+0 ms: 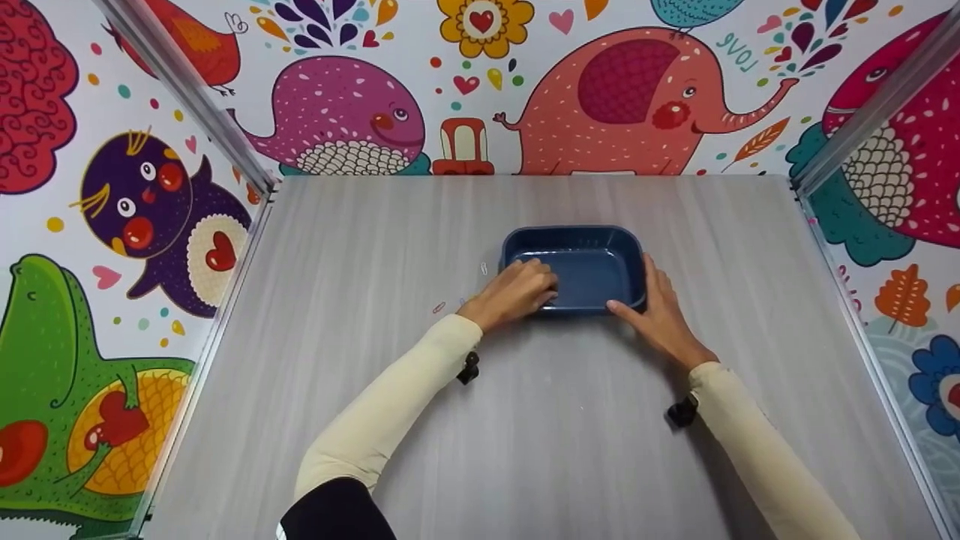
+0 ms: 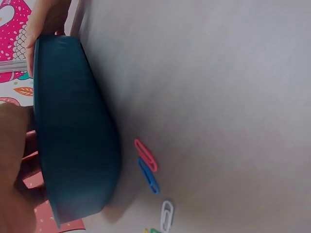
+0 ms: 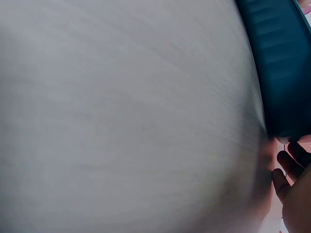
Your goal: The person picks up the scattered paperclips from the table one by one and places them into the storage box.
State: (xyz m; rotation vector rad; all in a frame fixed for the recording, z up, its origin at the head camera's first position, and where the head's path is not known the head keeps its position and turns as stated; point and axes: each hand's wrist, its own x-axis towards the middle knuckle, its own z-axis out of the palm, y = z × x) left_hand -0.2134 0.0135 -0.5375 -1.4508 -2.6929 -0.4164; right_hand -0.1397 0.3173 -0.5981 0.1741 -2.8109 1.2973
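A dark blue rectangular tub (image 1: 574, 231) stands on the grey table, a little beyond its middle. My left hand (image 1: 517, 291) grips the tub's near left corner, fingers curled over the rim and into it. My right hand (image 1: 660, 311) lies against the near right corner: straight fingers along the right wall, thumb along the front edge. In the left wrist view the tub's outer wall (image 2: 73, 131) fills the left side, with my left hand (image 2: 12, 170) behind it. The right wrist view shows the tub (image 3: 284, 63) at top right and my right hand (image 3: 294, 194) below it.
Several paper clips lie on the table left of the tub: a red one (image 2: 146, 155), a blue one (image 2: 148, 175) and a white one (image 2: 166, 215). Two show in the head view (image 1: 484, 268) (image 1: 439, 307). Cartoon-printed walls with metal rails (image 1: 187, 90) enclose the table.
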